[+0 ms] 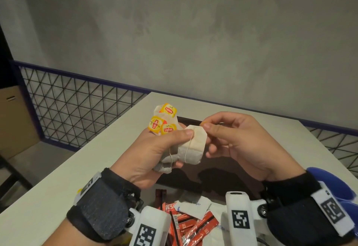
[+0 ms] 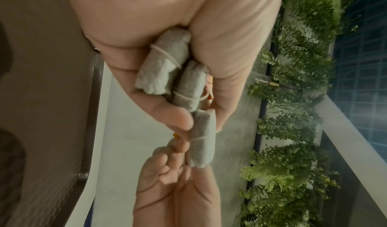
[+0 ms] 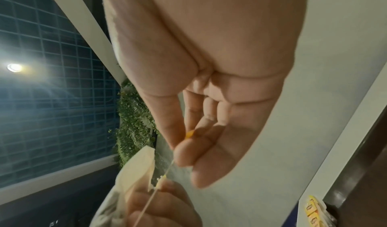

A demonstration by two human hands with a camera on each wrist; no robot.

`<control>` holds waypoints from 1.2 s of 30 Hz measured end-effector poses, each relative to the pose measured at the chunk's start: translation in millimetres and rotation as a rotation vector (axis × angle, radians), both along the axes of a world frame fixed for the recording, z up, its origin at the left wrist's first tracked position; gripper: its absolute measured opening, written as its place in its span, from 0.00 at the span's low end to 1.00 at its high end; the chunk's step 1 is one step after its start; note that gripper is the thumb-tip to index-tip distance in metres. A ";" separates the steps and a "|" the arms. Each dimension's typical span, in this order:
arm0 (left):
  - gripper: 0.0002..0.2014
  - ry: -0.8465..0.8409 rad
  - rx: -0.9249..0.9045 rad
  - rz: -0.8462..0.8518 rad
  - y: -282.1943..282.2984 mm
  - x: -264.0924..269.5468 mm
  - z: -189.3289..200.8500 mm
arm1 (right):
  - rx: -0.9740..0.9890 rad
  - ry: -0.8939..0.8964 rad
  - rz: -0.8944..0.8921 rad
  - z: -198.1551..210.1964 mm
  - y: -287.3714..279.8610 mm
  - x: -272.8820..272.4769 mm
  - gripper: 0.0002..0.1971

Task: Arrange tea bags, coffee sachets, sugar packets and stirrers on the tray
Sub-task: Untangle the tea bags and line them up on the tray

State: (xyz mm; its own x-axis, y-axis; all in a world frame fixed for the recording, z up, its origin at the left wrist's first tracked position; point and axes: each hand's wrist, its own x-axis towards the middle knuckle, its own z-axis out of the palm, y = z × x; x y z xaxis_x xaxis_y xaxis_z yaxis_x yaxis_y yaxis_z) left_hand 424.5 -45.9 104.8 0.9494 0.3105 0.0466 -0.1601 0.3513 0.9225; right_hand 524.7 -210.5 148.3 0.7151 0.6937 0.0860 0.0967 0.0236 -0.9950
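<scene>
Left side first: the left hand [image 1: 153, 148] was clamped round a bunch of tea bags [image 1: 175, 148], yellow tags [image 1: 162, 122] fanned out above the fingers, all of it held up over the counter [image 1: 81, 168]. The left wrist view showed the bags [image 2: 167, 65] squashed in the palm, strings looped round them. Moving across: one bag [image 1: 194, 146] stuck out toward the right hand [image 1: 232, 143], whose thumb and forefinger pinched a tag [image 1: 203, 123] at the end of that bag's string [image 3: 165, 171]; the other fingers hung loosely curled. The hands were close together, joined by that string.

So the tea-bag step looked to be in hand, with the bags being sorted or untangled and none seen on the tray [image 1: 222, 166] yet. That dark tray sat directly beneath both hands. The next move probably called for freeing the string without tearing the paper, then lowering the bags onto the tray as a tidy group.

Nearer the body lay red coffee sachets [image 1: 195, 226], a white sugar packet [image 1: 193, 206] and a dark stirrer [image 1: 174, 224], waiting in a heap.

The counter was pale and plain. A mesh railing [image 1: 77, 106] ran behind it, a grey wall [image 1: 193, 32] beyond, and green foliage [image 2: 293, 98] showed in the wrist views.
</scene>
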 end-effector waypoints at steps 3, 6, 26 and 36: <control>0.17 0.003 0.013 -0.015 -0.6 -0.5 0.8 | 0.065 0.064 -0.010 1.9 -1.0 1.2 0.16; 0.12 -0.004 0.053 -0.034 1.5 0.1 -1.5 | 0.095 0.031 -0.043 1.5 0.0 1.9 0.08; 0.24 -0.036 0.234 -0.210 4.2 -3.6 -2.8 | 0.107 0.010 0.248 5.6 -8.6 -1.9 0.18; 0.06 -0.016 0.281 -0.232 3.3 -8.5 2.7 | 0.013 -0.104 0.221 9.9 -13.8 -4.3 0.15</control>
